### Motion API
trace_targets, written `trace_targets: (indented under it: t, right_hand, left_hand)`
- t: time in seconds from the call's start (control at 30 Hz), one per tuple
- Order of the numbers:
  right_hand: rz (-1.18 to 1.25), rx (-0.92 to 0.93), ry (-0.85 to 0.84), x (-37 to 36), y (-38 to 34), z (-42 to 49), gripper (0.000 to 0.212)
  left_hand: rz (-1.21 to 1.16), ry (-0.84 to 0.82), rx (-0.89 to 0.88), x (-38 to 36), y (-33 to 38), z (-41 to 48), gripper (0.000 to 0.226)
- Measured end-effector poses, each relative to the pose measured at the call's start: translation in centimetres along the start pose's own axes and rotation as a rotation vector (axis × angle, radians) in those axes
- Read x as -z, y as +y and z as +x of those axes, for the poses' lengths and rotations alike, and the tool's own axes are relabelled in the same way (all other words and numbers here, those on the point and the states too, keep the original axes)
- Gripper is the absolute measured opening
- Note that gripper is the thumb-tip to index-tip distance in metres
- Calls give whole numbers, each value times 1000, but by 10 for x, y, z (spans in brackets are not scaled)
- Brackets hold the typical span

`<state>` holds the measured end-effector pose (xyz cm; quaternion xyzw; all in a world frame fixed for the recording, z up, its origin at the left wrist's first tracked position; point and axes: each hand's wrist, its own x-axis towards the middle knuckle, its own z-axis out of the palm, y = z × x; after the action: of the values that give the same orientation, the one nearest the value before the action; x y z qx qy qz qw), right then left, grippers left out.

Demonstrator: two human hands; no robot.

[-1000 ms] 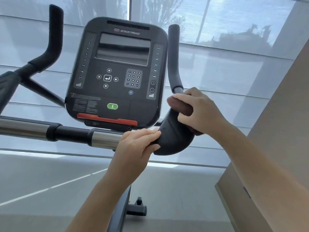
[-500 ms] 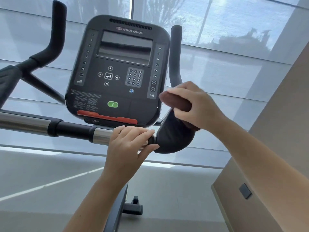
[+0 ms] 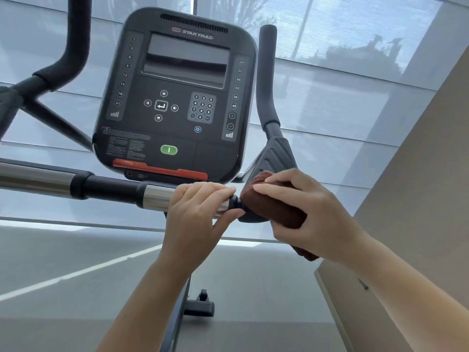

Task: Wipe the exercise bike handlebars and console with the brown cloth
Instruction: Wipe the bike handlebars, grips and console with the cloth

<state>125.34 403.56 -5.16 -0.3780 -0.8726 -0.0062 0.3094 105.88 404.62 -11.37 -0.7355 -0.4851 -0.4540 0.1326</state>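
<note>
The black console point(image 3: 177, 97) of the exercise bike fills the upper middle. A chrome and black handlebar point(image 3: 83, 185) runs across below it. My left hand point(image 3: 200, 212) grips the chrome section just below the console's right corner. My right hand point(image 3: 309, 214) presses the folded brown cloth point(image 3: 269, 201) onto the black elbow pad point(image 3: 274, 156) at the bar's right end. The cloth covers the pad's lower part. An upright black grip point(image 3: 266, 80) rises behind the pad; another upright grip point(image 3: 73, 41) stands at the left.
A beige wall or cabinet point(image 3: 418, 174) stands close on the right. Large windows with sheer blinds point(image 3: 342, 59) lie behind the bike. The bike's frame and front foot point(image 3: 200, 306) rest on the grey floor below.
My right hand has slid down with the cloth from the top of the elbow pad to its lower end, uncovering the ribbed upper part. My left hand stays on the bar.
</note>
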Motion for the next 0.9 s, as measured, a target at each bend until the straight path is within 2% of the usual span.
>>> trace_targets:
  t: [0.07, 0.17, 0.33, 0.5, 0.57, 0.63, 0.7, 0.73, 0.83, 0.9]
  right_hand:
    - [99, -50, 62, 8, 5, 20, 49]
    - [-27, -85, 191, 3, 5, 41, 49]
    - [-161, -94, 68, -16, -8, 32, 47]
    - [-130, 2, 73, -10, -12, 11, 47]
    - [-22, 35, 36, -5, -7, 13, 47]
    - [73, -15, 103, 6, 5, 22, 48]
    - [43, -97, 222, 16, 22, 35, 48]
    - [19, -149, 228, 19, 31, 41, 48]
    - [-6, -293, 85, 14, 45, 53, 45]
    - [-14, -316, 85, 10, 48, 57, 43]
  left_hand:
    - [-6, 2, 15, -2, 0, 1, 38]
    - [-28, -10, 17, -4, 4, -4, 39]
    - [-32, -16, 8, 3, 7, -5, 38]
    - [-6, -18, -2, 10, 5, -5, 38]
    - [-1, -33, 6, 12, 4, -6, 38]
    - [-4, -58, 15, 11, 5, -9, 39]
    - [-16, -80, 26, 9, 9, -11, 40]
    - [-23, -82, 29, 8, 12, -12, 40]
    - [-37, -47, 20, 4, 15, -13, 39]
    - [-33, -13, 7, 4, 13, -12, 38]
